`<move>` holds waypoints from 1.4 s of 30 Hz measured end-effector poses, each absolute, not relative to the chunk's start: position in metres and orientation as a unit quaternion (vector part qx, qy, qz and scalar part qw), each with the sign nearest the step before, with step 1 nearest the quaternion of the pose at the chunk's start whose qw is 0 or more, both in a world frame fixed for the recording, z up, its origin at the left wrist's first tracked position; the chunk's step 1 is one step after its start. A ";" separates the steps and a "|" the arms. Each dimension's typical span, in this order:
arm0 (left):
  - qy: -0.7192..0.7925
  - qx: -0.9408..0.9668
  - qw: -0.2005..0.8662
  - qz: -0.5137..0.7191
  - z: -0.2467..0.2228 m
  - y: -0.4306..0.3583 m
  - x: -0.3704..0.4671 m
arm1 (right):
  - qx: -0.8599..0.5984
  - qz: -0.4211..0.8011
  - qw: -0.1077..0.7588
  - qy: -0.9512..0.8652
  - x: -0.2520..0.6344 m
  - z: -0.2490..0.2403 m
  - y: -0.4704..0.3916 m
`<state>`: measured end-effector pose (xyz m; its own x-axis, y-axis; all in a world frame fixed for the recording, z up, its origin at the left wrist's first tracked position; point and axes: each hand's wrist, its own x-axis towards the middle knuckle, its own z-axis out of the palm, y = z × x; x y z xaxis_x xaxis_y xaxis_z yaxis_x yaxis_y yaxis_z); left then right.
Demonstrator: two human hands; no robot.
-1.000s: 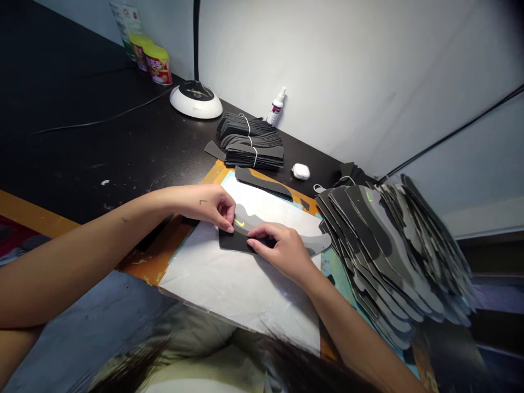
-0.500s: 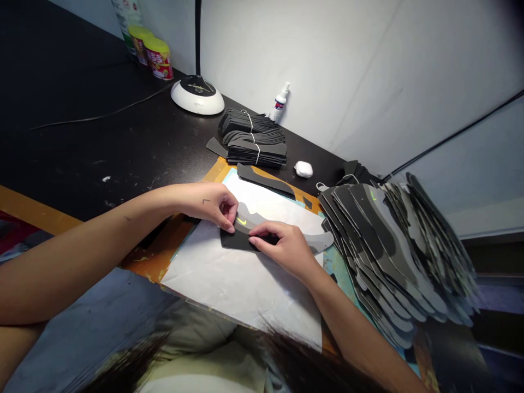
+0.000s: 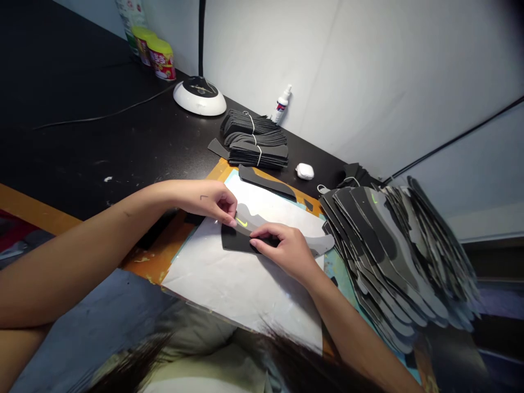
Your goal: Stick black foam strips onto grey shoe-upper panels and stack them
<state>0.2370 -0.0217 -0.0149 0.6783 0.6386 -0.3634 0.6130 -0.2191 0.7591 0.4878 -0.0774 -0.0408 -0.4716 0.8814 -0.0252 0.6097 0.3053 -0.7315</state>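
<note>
On a white sheet [image 3: 229,284] lies a curved, flat shoe upper piece, its grey part [image 3: 256,220] carrying a yellow-green tick mark. A black part [image 3: 235,240] sits along its near side. My left hand [image 3: 219,203] is closed, thumb and forefinger pinched together at the left end of the grey part, near the mark. With thumb and fingers together, my right hand [image 3: 286,246] grips the shoe upper piece where grey meets black; its fingers cover some of the seam. A loose black strip [image 3: 266,183] rests at the sheet's far edge.
Banded stacks of black pieces [image 3: 257,154] stand behind the sheet. A large fanned pile of similar pieces [image 3: 380,240] fills the right side. Farther back are a white case [image 3: 305,171], a spray bottle [image 3: 281,105], a lamp base [image 3: 200,97] and yellow-lidded tubs [image 3: 161,57].
My left thumb and fingertips have lifted slightly away from the black part, towards the grey part's far edge. My right hand keeps its place; the whole view has shifted a little.
</note>
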 end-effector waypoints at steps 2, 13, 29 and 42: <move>0.400 0.776 0.488 0.014 -0.015 -0.018 0.232 | -0.477 0.344 0.198 -0.785 0.487 -0.042 -0.077; 0.377 0.768 0.517 0.024 -0.021 -0.013 0.225 | -0.479 0.336 0.197 -0.787 0.488 -0.043 -0.079; 0.379 0.776 0.503 0.024 -0.020 -0.015 0.225 | -0.476 0.334 0.189 -0.791 0.489 -0.043 -0.079; 0.382 0.776 0.502 0.019 -0.022 -0.014 0.226 | -0.471 0.340 0.194 -0.791 0.490 -0.044 -0.078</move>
<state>0.2263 -0.0145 -0.0217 0.7079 0.6113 -0.3538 0.5738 -0.2055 0.7928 0.4901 -0.0780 -0.0439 -0.4818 0.8762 -0.0126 0.6123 0.3264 -0.7201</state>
